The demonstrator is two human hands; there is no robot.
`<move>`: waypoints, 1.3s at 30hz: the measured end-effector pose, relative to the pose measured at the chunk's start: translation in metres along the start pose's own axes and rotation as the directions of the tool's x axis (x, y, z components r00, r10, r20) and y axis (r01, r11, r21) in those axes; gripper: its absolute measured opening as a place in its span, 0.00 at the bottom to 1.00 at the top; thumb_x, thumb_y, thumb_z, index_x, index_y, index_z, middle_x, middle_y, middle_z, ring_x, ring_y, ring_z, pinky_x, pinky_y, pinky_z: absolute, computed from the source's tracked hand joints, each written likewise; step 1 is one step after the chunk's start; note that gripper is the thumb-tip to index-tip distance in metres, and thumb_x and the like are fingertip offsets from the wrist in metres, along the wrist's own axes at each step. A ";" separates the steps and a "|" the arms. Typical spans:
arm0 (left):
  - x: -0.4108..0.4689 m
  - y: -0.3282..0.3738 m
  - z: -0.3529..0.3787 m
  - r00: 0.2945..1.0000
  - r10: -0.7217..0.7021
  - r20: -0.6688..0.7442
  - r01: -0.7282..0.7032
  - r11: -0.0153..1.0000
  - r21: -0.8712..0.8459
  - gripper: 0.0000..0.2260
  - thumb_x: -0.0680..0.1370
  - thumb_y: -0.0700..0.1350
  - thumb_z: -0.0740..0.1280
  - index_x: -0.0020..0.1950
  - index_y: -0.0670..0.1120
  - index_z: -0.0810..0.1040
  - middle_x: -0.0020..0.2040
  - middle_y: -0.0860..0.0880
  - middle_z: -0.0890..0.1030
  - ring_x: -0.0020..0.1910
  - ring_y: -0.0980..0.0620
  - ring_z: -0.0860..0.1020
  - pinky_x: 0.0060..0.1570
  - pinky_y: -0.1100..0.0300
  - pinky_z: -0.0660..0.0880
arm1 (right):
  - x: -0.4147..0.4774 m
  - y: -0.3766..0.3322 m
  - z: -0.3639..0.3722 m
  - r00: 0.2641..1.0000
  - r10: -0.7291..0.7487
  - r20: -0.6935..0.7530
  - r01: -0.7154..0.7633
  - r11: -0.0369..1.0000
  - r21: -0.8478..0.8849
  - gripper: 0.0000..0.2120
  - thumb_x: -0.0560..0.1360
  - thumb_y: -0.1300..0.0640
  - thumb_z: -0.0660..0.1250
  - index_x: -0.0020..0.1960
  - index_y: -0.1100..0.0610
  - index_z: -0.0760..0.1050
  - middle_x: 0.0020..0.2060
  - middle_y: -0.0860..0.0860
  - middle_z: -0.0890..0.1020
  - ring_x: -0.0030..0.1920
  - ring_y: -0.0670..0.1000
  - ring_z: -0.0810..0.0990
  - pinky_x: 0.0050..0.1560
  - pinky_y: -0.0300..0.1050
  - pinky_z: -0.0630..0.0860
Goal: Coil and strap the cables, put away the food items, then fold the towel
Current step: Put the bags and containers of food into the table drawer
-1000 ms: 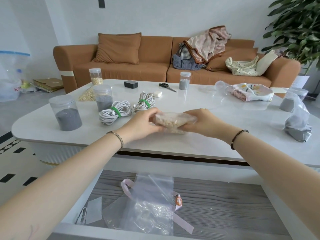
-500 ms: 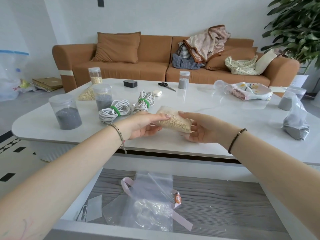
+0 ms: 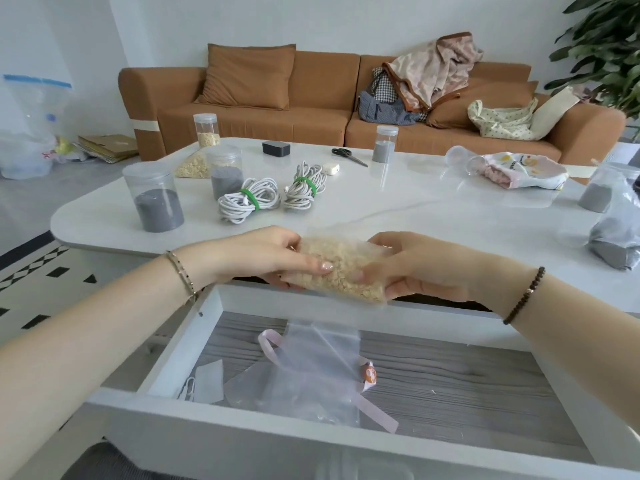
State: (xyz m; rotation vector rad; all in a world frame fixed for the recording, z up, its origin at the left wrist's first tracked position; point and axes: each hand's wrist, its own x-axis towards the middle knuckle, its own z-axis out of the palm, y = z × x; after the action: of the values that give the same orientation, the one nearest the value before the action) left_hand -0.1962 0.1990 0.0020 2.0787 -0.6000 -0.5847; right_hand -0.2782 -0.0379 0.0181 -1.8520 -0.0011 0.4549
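Note:
A clear bag of beige grain (image 3: 341,268) hangs at the front edge of the white table (image 3: 398,206), just above the open drawer (image 3: 450,375). My left hand (image 3: 263,258) grips its left end and my right hand (image 3: 415,268) grips its right end. Two white cable coils (image 3: 247,199) (image 3: 305,187), each bound with a green strap, lie on the table behind my left hand. A patterned towel (image 3: 519,169) lies crumpled at the table's back right.
Jars of grey powder (image 3: 154,202) (image 3: 227,174) (image 3: 384,144) and a grain jar (image 3: 206,129) stand on the table, with another grain bag (image 3: 194,165), scissors (image 3: 348,155) and a grey-filled bag (image 3: 616,237) at the right. Clear plastic bags (image 3: 311,372) lie in the drawer. A sofa (image 3: 311,98) stands behind.
Both hands have brought the grain bag from above the table toward me, down to the table's front edge over the drawer. My view has tilted lower.

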 end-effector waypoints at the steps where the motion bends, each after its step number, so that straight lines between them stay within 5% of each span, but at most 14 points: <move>1: -0.008 -0.010 -0.001 0.999 -0.026 0.042 0.024 0.999 0.047 0.39 0.65 0.63 0.79 0.61 0.34 0.76 0.48 0.36 0.81 0.39 0.56 0.82 0.37 0.63 0.78 | -0.002 0.002 0.007 0.999 0.016 0.042 -0.014 0.999 -0.043 0.24 0.67 0.59 0.79 0.60 0.59 0.76 0.44 0.52 0.85 0.41 0.50 0.82 0.46 0.42 0.80; 5: -0.030 -0.044 0.003 0.946 -0.214 0.246 0.176 0.970 0.166 0.42 0.63 0.66 0.80 0.61 0.35 0.77 0.51 0.39 0.85 0.47 0.49 0.86 0.47 0.58 0.81 | 0.007 0.028 0.035 0.981 0.117 0.154 -0.092 0.983 -0.160 0.24 0.70 0.61 0.79 0.62 0.61 0.75 0.54 0.57 0.85 0.52 0.56 0.85 0.56 0.46 0.82; 8: -0.034 -0.062 0.012 0.885 -0.348 0.310 0.270 0.925 0.267 0.32 0.70 0.59 0.77 0.59 0.35 0.76 0.52 0.43 0.86 0.46 0.49 0.86 0.47 0.61 0.81 | 0.020 0.048 0.051 0.966 0.182 0.182 -0.125 0.950 -0.285 0.23 0.69 0.56 0.80 0.60 0.57 0.75 0.52 0.56 0.86 0.47 0.53 0.86 0.50 0.42 0.82; 12: -0.025 -0.080 0.023 0.845 -0.402 0.352 0.289 0.898 0.333 0.23 0.73 0.58 0.76 0.54 0.39 0.81 0.48 0.44 0.87 0.46 0.51 0.86 0.50 0.60 0.82 | 0.037 0.070 0.067 0.930 0.291 0.225 -0.190 0.904 -0.383 0.28 0.68 0.49 0.81 0.63 0.52 0.73 0.52 0.56 0.86 0.46 0.53 0.86 0.54 0.49 0.80; 15: -0.021 -0.096 0.034 0.773 -0.479 0.416 0.318 0.860 0.399 0.18 0.74 0.57 0.75 0.50 0.42 0.84 0.48 0.46 0.87 0.44 0.53 0.85 0.55 0.58 0.81 | 0.041 0.083 0.081 0.873 0.409 0.266 -0.250 0.843 -0.476 0.30 0.70 0.44 0.78 0.65 0.46 0.67 0.49 0.52 0.87 0.45 0.49 0.86 0.61 0.45 0.76; 19: -0.019 -0.112 0.049 0.693 -0.571 0.441 0.291 0.780 0.553 0.13 0.76 0.58 0.73 0.43 0.49 0.82 0.49 0.46 0.87 0.42 0.55 0.83 0.48 0.64 0.80 | 0.039 0.088 0.091 0.815 0.489 0.311 -0.224 0.761 -0.610 0.32 0.74 0.40 0.73 0.69 0.48 0.61 0.34 0.42 0.86 0.46 0.49 0.87 0.68 0.50 0.71; 21: -0.019 -0.107 0.050 0.710 -0.568 0.415 0.248 0.754 0.608 0.15 0.74 0.61 0.73 0.45 0.49 0.82 0.48 0.47 0.87 0.42 0.54 0.83 0.48 0.63 0.81 | 0.040 0.087 0.092 0.835 0.480 0.270 -0.182 0.704 -0.687 0.31 0.73 0.38 0.72 0.69 0.47 0.62 0.34 0.43 0.86 0.43 0.48 0.87 0.63 0.47 0.75; 23: -0.017 -0.099 0.047 0.801 -0.499 0.330 0.167 0.717 0.677 0.24 0.70 0.66 0.74 0.54 0.48 0.81 0.42 0.54 0.84 0.38 0.56 0.81 0.39 0.67 0.77 | 0.042 0.084 0.092 0.874 0.434 0.218 -0.121 0.630 -0.767 0.32 0.72 0.35 0.71 0.68 0.47 0.64 0.46 0.47 0.84 0.43 0.49 0.86 0.54 0.45 0.78; 26: -0.015 -0.092 0.047 0.905 -0.334 0.265 0.065 0.723 0.688 0.33 0.70 0.63 0.76 0.68 0.49 0.70 0.42 0.60 0.75 0.39 0.62 0.73 0.33 0.70 0.69 | 0.044 0.082 0.090 0.922 0.336 0.192 -0.018 0.533 -0.846 0.33 0.71 0.33 0.71 0.69 0.46 0.65 0.60 0.49 0.75 0.53 0.53 0.81 0.57 0.49 0.78; 29: -0.010 -0.093 0.050 0.902 -0.273 0.333 -0.022 0.744 0.668 0.28 0.70 0.61 0.77 0.63 0.50 0.73 0.56 0.53 0.77 0.52 0.54 0.76 0.50 0.61 0.75 | 0.044 0.082 0.091 0.955 0.206 0.215 0.064 0.564 -0.823 0.30 0.72 0.39 0.74 0.67 0.49 0.67 0.61 0.48 0.73 0.55 0.51 0.74 0.56 0.46 0.74; 33: -0.004 -0.098 0.057 0.896 -0.261 0.360 -0.063 0.726 0.685 0.22 0.70 0.58 0.78 0.55 0.49 0.73 0.53 0.52 0.75 0.53 0.50 0.76 0.55 0.52 0.76 | 0.042 0.082 0.097 0.944 -0.033 0.329 0.285 0.589 -0.757 0.15 0.74 0.52 0.75 0.52 0.49 0.69 0.51 0.44 0.74 0.52 0.47 0.74 0.47 0.36 0.71; 39: -0.004 -0.093 0.063 0.879 -0.267 0.396 -0.085 0.727 0.681 0.21 0.71 0.54 0.78 0.54 0.50 0.70 0.55 0.51 0.73 0.56 0.48 0.74 0.55 0.53 0.73 | 0.042 0.086 0.103 0.887 0.052 0.459 0.367 0.525 -0.768 0.06 0.79 0.57 0.67 0.55 0.53 0.75 0.53 0.48 0.75 0.55 0.51 0.75 0.51 0.40 0.70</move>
State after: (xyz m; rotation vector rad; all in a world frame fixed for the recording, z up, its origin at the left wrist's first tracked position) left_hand -0.2186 0.2092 -0.1076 2.6892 -1.1351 -1.0768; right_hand -0.2902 0.0377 -0.1000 -2.6278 -0.8547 0.8248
